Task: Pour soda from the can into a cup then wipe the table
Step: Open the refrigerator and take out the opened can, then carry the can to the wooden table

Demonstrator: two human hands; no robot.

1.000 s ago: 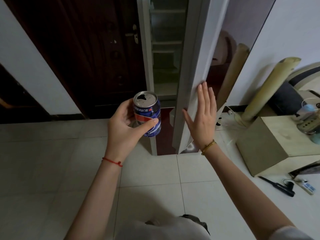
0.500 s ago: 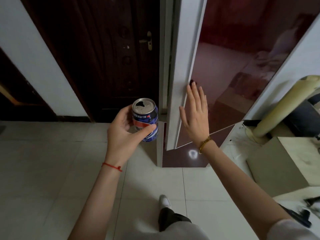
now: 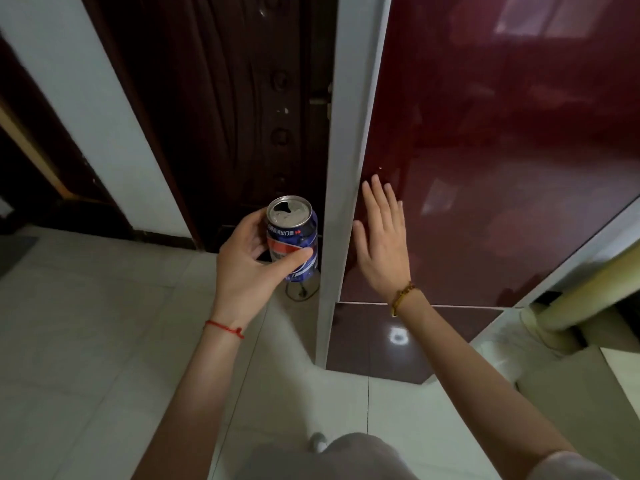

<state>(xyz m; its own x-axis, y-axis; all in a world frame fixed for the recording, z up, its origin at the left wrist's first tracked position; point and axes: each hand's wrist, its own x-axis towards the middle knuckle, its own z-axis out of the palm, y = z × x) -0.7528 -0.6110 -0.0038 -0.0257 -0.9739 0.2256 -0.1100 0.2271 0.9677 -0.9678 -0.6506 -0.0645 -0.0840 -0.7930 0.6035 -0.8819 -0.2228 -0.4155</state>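
An opened blue soda can (image 3: 294, 233) with a red and white logo stands upright in my left hand (image 3: 254, 261), which is wrapped around its side; the mouth hole on top is visible. My right hand (image 3: 382, 242) is flat with fingers spread, its palm against the glossy dark red fridge door (image 3: 502, 150) near the door's left edge. The door looks shut against the white fridge side (image 3: 346, 168). No cup, cloth or table is in view.
A dark wooden door (image 3: 225, 116) stands behind the can, with a white wall (image 3: 104, 126) to its left. Pale floor tiles (image 3: 104, 341) lie below. A cream rolled object (image 3: 595, 282) leans at the right edge. My leg (image 3: 329, 455) shows at the bottom.
The fridge door has swung from open to shut under my right hand's push, hiding the shelves. I have stepped closer. The can stays upright in my left hand.
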